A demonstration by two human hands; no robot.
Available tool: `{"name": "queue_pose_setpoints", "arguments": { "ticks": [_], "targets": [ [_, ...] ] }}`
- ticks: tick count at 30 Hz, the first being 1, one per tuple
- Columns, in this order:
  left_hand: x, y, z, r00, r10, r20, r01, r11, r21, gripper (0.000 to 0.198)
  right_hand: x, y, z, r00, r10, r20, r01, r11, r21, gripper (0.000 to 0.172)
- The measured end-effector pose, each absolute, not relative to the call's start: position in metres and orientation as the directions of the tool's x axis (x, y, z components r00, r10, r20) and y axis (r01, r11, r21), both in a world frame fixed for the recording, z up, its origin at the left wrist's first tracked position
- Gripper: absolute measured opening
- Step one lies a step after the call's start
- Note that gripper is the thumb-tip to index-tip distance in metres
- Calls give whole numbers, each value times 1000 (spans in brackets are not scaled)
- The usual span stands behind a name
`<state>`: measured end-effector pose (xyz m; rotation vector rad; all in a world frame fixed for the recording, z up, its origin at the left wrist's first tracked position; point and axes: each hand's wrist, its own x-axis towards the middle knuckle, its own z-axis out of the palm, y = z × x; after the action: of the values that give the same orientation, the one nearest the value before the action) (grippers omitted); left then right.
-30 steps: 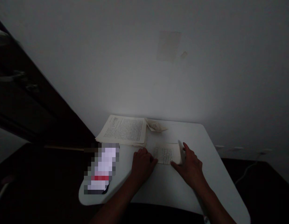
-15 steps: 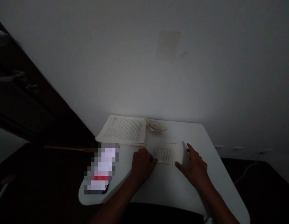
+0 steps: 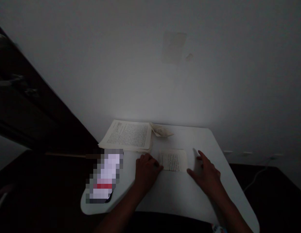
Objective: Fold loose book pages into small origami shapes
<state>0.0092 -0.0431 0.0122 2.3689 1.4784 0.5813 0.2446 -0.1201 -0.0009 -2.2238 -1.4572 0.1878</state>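
The small sheet [image 3: 173, 160] between the hands [image 3: 147, 170] is too dim to read.

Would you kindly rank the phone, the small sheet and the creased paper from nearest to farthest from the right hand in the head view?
1. Small sheet: just left of the right hand.
2. Creased paper: left and farther back, near the wall.
3. Phone: at the left end of the table.

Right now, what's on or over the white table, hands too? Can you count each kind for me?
Page stacks: 1, the printed stack
Small papers: 2, a flat paper and a folded paper
Phones: 1, a blurred-out phone
Hands: 2, left hand and right hand
Total: 6
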Motion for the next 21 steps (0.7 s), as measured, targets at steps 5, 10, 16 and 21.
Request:
{"name": "queue_pose_setpoints", "arguments": {
  "ticks": [5, 10, 16, 21],
  "targets": [
    [6, -39, 8, 429, 881, 198, 755, -470, 458, 10, 243, -119, -2, 420, 896, 142, 836, -321, -445, 81],
    [2, -36, 6, 486, 844, 226, 693, -530, 489, 6, 243, -116, -6, 414, 892, 180, 845, -303, -440, 78],
    [-1, -39, 4, 445, 832, 331, 611, -552, 567, 3, 233, -108, -3, 369, 880, 298, 869, -213, -446, 72],
    [-2, -39, -1, 406, 785, 468, 512, -619, 595, 5, 209, -108, 21, 264, 827, 496, 900, -27, -434, 59]
  ]
}}
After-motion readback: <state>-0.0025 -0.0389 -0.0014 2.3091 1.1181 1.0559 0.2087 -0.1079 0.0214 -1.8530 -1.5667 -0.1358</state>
